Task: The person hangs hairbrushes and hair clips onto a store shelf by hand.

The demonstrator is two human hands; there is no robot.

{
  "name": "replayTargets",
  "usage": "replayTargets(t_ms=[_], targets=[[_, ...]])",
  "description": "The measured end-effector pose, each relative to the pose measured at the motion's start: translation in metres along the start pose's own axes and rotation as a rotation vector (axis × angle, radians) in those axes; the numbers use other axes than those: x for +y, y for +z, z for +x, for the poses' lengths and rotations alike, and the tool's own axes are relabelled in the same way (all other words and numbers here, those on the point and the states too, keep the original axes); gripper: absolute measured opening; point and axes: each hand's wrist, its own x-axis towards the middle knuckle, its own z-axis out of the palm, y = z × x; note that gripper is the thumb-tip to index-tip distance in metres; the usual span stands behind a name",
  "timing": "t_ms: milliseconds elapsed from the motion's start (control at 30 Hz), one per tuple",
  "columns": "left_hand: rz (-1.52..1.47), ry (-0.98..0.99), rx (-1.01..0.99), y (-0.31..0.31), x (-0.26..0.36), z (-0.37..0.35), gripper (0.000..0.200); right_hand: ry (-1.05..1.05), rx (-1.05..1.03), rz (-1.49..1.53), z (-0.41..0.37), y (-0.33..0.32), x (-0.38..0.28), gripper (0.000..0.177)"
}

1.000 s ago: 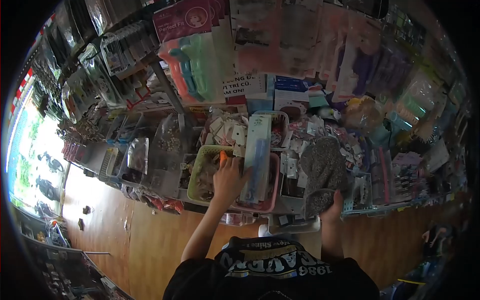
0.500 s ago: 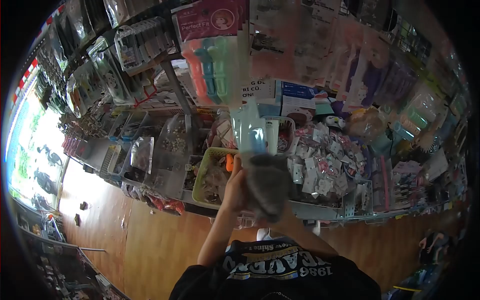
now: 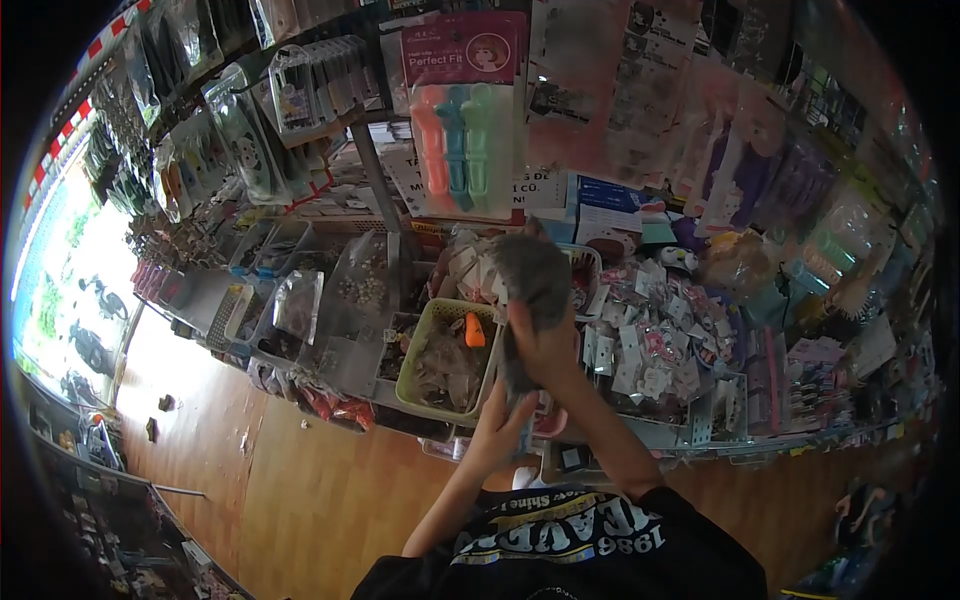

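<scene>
At nine o'clock of the view, daylight falls on a smooth wooden plank floor point(image 3: 300, 480) that runs below a crowded desk point(image 3: 650, 432). At ten o'clock, glossy clear plastic bags point(image 3: 298, 302) of small pieces lean in shallow trays.

Toward the centre sits a rectangular green basket point(image 3: 412, 372) of slotted plastic, with a small orange piece point(image 3: 474, 330) at its one o'clock corner. High at twelve o'clock hangs a pink-headed card pack point(image 3: 460, 60) printed "Perfect Fit", holding three long smooth clips in pink, teal and green.

Just at five o'clock from the basket, the left hand point(image 3: 500, 425) is curled, fingers closed about the lower end of a grey fuzzy piece point(image 3: 530, 272). This piece is soft, nappy and long, held upright over the desk between the basket and a pink basket point(image 3: 553, 424).

The right hand point(image 3: 548, 348) is clamped round its middle from the three o'clock side, thumb and fingers pressed into the pile, above the left hand.

At three o'clock, small white cards point(image 3: 650, 345) with tiny trinkets lie heaped. Beyond them, at two o'clock, blurred pastel packets point(image 3: 760, 170) hang in rows.
</scene>
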Motion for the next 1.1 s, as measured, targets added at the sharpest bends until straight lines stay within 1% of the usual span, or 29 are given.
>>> replayTargets(t_ms=[67, 100, 167, 200, 267, 300, 333, 400, 467, 500, 533, 567, 600, 633, 667, 700, 733, 767, 800, 833, 867, 900, 933, 967, 1000, 1033, 1067, 1100], targets=[[0.009, -0.045, -0.016, -0.002, 0.005, -0.002, 0.041, 0.036, 0.077, -0.003, 0.018, -0.003, 0.010, 0.059], [0.010, -0.044, -0.016, -0.006, 0.001, -0.006, 0.041, 0.036, 0.078, -0.002, 0.025, -0.010, 0.015, 0.059], [-0.036, -0.105, -0.046, -0.015, -0.006, -0.014, 0.041, 0.595, 0.020, 0.035, 0.036, -0.027, 0.021, 0.058], [-0.035, -0.105, -0.047, -0.017, -0.003, -0.015, 0.041, 0.595, 0.022, 0.036, 0.038, -0.030, 0.020, 0.058], [-0.294, -0.147, 0.042, -0.017, 0.008, -0.017, 0.040, 0.637, 0.050, 1.153, 0.040, -0.036, 0.016, 0.063], [-0.296, -0.148, 0.045, -0.016, 0.011, -0.014, 0.040, 0.700, -0.076, 1.259, 0.034, -0.040, 0.019, 0.064], [-0.292, -0.172, 0.055, -0.015, 0.014, -0.011, 0.040, 0.703, -0.079, 1.258, 0.025, -0.037, 0.016, 0.064], [-0.286, -0.195, 0.068, -0.013, 0.011, -0.006, 0.041, 0.872, -0.191, 1.265, 0.007, -0.022, -0.011, 0.054], [0.026, 0.042, 0.103, -0.010, 0.003, 0.000, 0.044, 0.650, -0.105, 0.607, -0.005, -0.015, -0.035, 0.044], [0.030, 0.043, 0.100, -0.011, 0.005, 0.001, 0.044, 0.514, -0.035, 0.593, -0.009, -0.009, -0.025, 0.035], [-0.079, -0.006, 0.086, -0.011, 0.009, 0.001, 0.043, 0.512, -0.031, 0.594, -0.010, -0.010, -0.026, 0.035], [-0.189, -0.058, 0.074, -0.011, 0.012, 0.000, 0.043, 0.549, 0.017, 0.596, -0.012, -0.011, -0.027, 0.034], [-0.188, -0.060, 0.073, -0.010, 0.010, 0.000, 0.043, 0.587, 0.064, 0.598, -0.014, -0.012, -0.029, 0.033], [-0.097, 0.007, 0.115, -0.008, 0.007, 0.001, 0.039, 0.587, 0.065, 0.599, -0.015, -0.013, -0.032, 0.033], [-0.006, 0.076, 0.157, -0.005, 0.006, 0.003, 0.035, 0.609, 0.117, 0.545, -0.015, -0.013, -0.035, 0.032], [-0.006, 0.081, 0.157, -0.002, 0.009, 0.001, 0.035, 0.629, 0.169, 0.490, -0.014, -0.014, -0.036, 0.031], [0.146, 0.051, 0.203, 0.002, 0.014, -0.003, 0.027, 0.625, 0.169, 0.490, -0.016, -0.016, -0.033, 0.031], [0.299, 0.021, 0.249, 0.006, 0.017, -0.005, 0.020, 0.565, 0.161, 0.384, -0.018, -0.018, -0.028, 0.032], [0.300, 0.023, 0.250, 0.008, 0.016, -0.006, 0.020, 0.507, 0.152, 0.278, -0.019, -0.019, -0.024, 0.033], [0.377, 0.091, 0.250, 0.010, 0.014, -0.006, 0.019, 0.506, 0.153, 0.280, -0.020, -0.020, -0.022, 0.033], [0.456, 0.158, 0.248, 0.011, 0.013, -0.007, 0.020, 0.487, 0.235, 0.340, -0.020, -0.020, -0.021, 0.029], [0.460, 0.158, 0.245, 0.012, 0.015, -0.006, 0.020, 0.468, 0.318, 0.400, -0.020, -0.020, -0.021, 0.027], [0.504, 0.246, 0.259, 0.014, 0.019, -0.004, 0.021, 0.467, 0.321, 0.402, -0.018, -0.021, -0.021, 0.027], [0.546, 0.336, 0.274, 0.015, 0.024, -0.004, 0.021, 0.477, 0.391, 0.456, -0.014, -0.022, -0.023, 0.025], [0.545, 0.340, 0.276, 0.016, 0.028, -0.005, 0.021, 0.484, 0.459, 0.509, -0.012, -0.024, -0.024, 0.024], [0.563, 0.301, 0.234, 0.014, 0.034, -0.008, 0.021, 0.479, 0.459, 0.509, -0.011, -0.029, -0.025, 0.024], [0.580, 0.264, 0.190, 0.012, 0.039, -0.010, 0.021, 0.398, 0.388, 0.379, -0.010, -0.036, -0.025, 0.024], [0.579, 0.272, 0.187, 0.009, 0.043, -0.013, 0.021, 0.315, 0.319, 0.248, -0.008, -0.044, -0.026, 0.023]])
